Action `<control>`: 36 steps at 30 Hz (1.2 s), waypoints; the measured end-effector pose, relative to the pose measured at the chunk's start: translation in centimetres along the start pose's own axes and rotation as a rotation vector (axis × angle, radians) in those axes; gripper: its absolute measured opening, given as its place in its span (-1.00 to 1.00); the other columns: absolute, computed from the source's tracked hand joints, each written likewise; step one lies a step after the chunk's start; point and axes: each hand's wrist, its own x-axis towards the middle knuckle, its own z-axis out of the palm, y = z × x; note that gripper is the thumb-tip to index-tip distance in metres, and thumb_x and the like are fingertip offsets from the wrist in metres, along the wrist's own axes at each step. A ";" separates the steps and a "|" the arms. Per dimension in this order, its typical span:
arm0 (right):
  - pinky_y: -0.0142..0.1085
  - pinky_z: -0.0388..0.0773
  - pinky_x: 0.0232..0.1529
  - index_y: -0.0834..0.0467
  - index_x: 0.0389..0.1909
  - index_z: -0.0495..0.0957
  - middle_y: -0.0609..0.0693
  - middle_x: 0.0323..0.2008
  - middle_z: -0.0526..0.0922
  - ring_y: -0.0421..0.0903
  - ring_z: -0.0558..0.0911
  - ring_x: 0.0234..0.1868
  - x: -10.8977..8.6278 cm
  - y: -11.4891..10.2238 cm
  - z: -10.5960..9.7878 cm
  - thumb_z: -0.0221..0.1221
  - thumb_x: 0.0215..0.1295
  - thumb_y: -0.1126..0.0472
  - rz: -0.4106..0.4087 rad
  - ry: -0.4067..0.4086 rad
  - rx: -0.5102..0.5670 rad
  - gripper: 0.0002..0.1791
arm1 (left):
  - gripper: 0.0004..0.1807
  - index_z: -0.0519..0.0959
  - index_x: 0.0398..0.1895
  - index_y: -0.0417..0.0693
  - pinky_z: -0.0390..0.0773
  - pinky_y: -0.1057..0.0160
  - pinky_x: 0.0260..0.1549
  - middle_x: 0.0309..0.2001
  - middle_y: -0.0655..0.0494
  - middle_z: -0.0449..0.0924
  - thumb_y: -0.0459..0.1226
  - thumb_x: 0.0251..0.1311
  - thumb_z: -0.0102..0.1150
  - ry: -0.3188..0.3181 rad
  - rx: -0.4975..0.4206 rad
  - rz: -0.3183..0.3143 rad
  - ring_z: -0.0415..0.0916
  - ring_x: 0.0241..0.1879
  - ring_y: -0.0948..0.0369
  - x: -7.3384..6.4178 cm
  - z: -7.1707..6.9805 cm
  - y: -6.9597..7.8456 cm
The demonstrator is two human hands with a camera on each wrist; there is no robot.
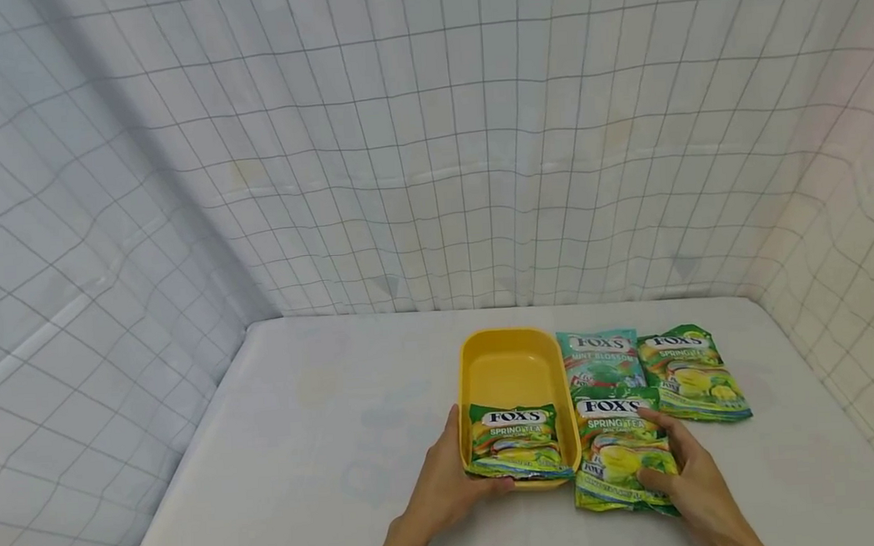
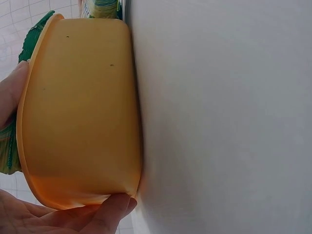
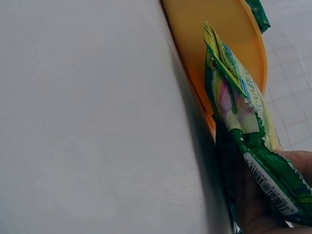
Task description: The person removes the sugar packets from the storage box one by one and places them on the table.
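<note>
My left hand (image 1: 444, 481) grips the near left corner of a yellow plastic tray (image 1: 509, 373), its thumb along the front rim. In the left wrist view, fingers curl against the wall of the tray (image 2: 83, 112). Inside, at the near end, lies a green Fox's Spring Tea candy bag (image 1: 517, 443), its lower edge over the rim. My right hand (image 1: 693, 479) pinches the right side of another Spring Tea candy bag (image 1: 616, 446) just right of the tray. The right wrist view shows that bag (image 3: 243, 107) tilted, with fingers under it.
Behind the held bag lies a teal Fox's Mint Blossom bag (image 1: 602, 359), partly covered. One more Spring Tea bag (image 1: 691, 374) lies to its right. Everything rests on a white table (image 1: 327, 447), with grid-patterned cloth walls (image 1: 491, 178) at the back and sides.
</note>
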 end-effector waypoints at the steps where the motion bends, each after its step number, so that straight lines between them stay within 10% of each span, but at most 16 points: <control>1: 0.13 -0.23 0.51 0.04 0.62 0.00 0.13 0.64 -0.28 0.15 -0.35 0.60 0.0 0.1 0.1 0.28 0.13 0.58 0.006 0.000 0.005 0.08 | 0.15 0.14 0.49 0.20 0.50 0.02 0.14 0.14 0.21 0.59 0.00 -0.17 0.68 0.002 0.006 0.003 0.56 0.08 0.20 0.0 0.0 -0.1; 18: 0.23 -0.18 0.48 0.06 0.61 0.01 0.17 0.63 -0.34 0.26 -0.38 0.58 0.0 0.5 0.1 0.28 0.12 0.60 0.028 -0.018 -0.014 0.07 | 0.13 0.15 0.48 0.21 0.50 0.03 0.14 0.14 0.22 0.58 0.01 -0.15 0.67 -0.001 0.004 0.003 0.55 0.08 0.20 0.1 -0.1 0.0; 36: 0.41 0.27 0.20 0.11 0.60 0.03 0.43 0.51 0.04 0.52 0.11 0.42 -0.3 -0.5 0.6 0.42 0.10 0.36 -0.021 0.046 -0.470 0.08 | 0.15 0.13 0.48 0.32 0.51 0.11 0.13 0.15 0.22 0.58 0.07 -0.19 0.67 -0.004 0.002 0.019 0.56 0.06 0.25 0.0 0.0 -0.3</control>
